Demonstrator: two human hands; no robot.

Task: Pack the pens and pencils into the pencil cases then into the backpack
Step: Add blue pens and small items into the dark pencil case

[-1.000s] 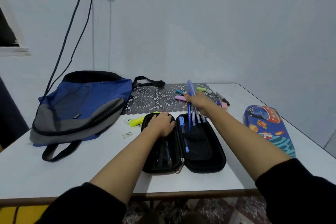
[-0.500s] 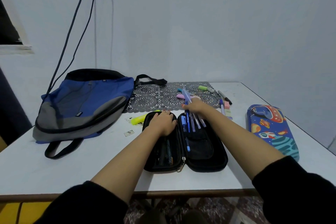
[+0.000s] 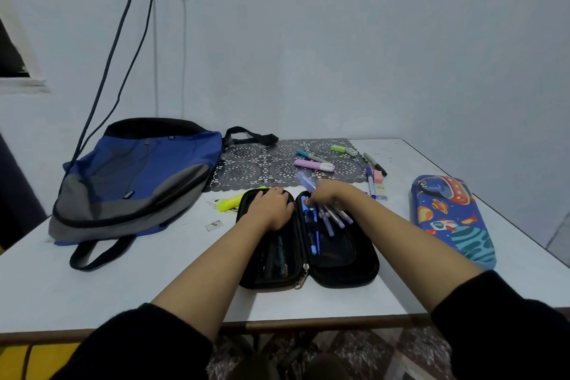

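A black pencil case [image 3: 339,259] lies open flat on the white table [image 3: 123,287] in front of me. My left hand [image 3: 271,207] rests on its left half, fingers over the far rim. My right hand [image 3: 324,194] grips a bunch of blue pens [image 3: 334,217] and holds them low over the right half, their tips fanning across the case. A blue pen [image 3: 313,234] sits inside that half. A blue and grey backpack [image 3: 135,176] lies to the left. A space-print pencil case [image 3: 450,216] lies shut at the right.
A grey lace mat [image 3: 265,160] behind the case carries a pink highlighter [image 3: 314,165], a teal pen [image 3: 311,157] and a green eraser [image 3: 340,148]. A yellow highlighter [image 3: 234,200] lies left of the case. Markers and a pink eraser [image 3: 377,176] lie further right. Cables hang down the wall.
My right hand has lowered the bunch of pens from upright above the mat down onto the right half of the case. The left hand has stayed on the left half.
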